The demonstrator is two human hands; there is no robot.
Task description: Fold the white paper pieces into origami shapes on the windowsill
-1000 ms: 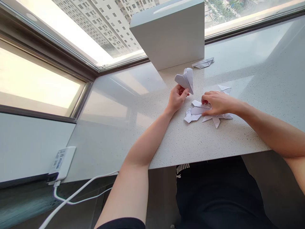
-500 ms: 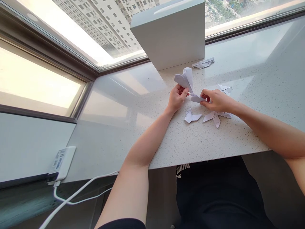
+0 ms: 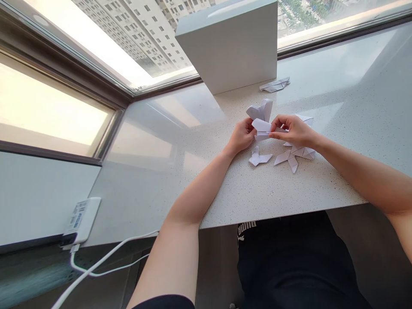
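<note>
My left hand point(image 3: 242, 135) is closed on a folded white paper piece point(image 3: 262, 110), whose two rounded flaps stand up beyond the fingers. In a pinch between thumb and fingers, my right hand point(image 3: 294, 130) holds a second folded paper strip point(image 3: 262, 125). The strip's pointed end overlaps the base of the first piece, and I cannot tell whether the two are joined. Just below lies a small V-shaped folded paper piece point(image 3: 259, 158). Partly under my right hand is a star-like group of folded papers point(image 3: 292, 159).
Farther back, a long folded paper point(image 3: 275, 85) lies beside a pale upright box-like block point(image 3: 238, 56) at the window. A white charger or power strip point(image 3: 85, 221) with a white cable point(image 3: 109, 249) is at the left edge of the speckled counter point(image 3: 154, 180).
The flapped paper in my left hand has moved right and slightly down. The strip in my right hand has turned and now overlaps it, showing more of its face.
</note>
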